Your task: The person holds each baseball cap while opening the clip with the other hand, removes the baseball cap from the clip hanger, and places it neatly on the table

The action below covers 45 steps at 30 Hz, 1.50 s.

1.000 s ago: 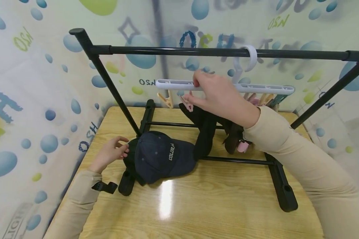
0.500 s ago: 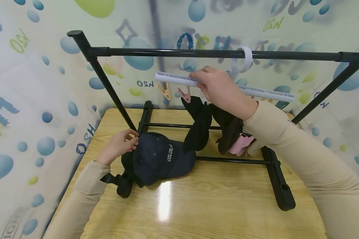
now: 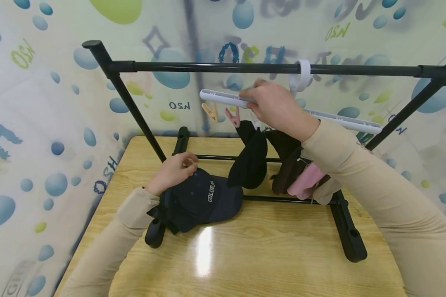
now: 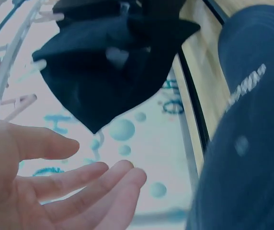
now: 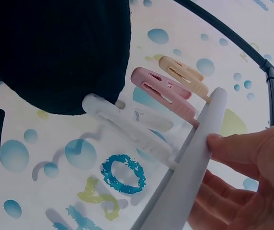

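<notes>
The right hand (image 3: 273, 105) is grasping the white hanger (image 3: 223, 97), with the thumb on 1 side and the fingers on the other. This hanger is tilted below the black rail (image 3: 208, 67), and its hook (image 3: 300, 76) goes over the rail. The yellow clip (image 3: 210, 111) and the pink clip (image 3: 233, 117) hang at its left end without cloth. Next to them, 1 white clip (image 5: 127, 127) has its tip at the edge of the black cloth (image 3: 250, 161). The pink cloth (image 3: 304, 181) hangs farther right. The left hand (image 3: 174, 171) is released, its fingers loosely bent, above the navy cap (image 3: 208, 198), which lies on the wooden table (image 3: 264, 247).
</notes>
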Each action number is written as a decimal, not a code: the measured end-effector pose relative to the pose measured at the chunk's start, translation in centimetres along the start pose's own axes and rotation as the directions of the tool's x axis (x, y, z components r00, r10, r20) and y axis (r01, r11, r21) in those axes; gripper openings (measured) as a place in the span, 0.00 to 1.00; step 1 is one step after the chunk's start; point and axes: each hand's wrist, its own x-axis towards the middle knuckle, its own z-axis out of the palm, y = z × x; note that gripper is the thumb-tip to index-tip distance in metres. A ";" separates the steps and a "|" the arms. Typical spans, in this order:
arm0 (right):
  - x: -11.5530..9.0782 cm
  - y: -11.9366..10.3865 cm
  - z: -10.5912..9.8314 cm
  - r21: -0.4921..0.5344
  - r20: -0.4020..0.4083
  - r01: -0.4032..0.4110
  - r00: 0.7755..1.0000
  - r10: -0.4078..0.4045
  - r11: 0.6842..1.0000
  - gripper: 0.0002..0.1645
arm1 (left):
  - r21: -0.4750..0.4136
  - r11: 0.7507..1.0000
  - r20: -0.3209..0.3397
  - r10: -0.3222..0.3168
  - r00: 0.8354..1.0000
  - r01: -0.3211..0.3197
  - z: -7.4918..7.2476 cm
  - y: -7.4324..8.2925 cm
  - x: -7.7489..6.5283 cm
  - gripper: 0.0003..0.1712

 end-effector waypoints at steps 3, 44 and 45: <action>0.0 0.0 -0.1 -0.013 0.016 -0.011 1.000 0.011 1.000 0.19 | 0.004 0.999 -0.004 0.043 0.999 -0.043 0.7 1.0 0.6 0.12; -1.0 -0.4 0.2 -0.013 -0.034 0.046 0.998 -0.047 0.999 0.17 | 0.024 0.976 0.010 0.217 0.976 -0.217 7.0 9.4 6.7 0.31; -1.2 -0.3 0.2 -0.014 -0.050 0.056 0.997 -0.057 0.998 0.17 | 0.029 0.976 0.010 0.217 0.976 -0.217 7.0 9.4 6.7 0.31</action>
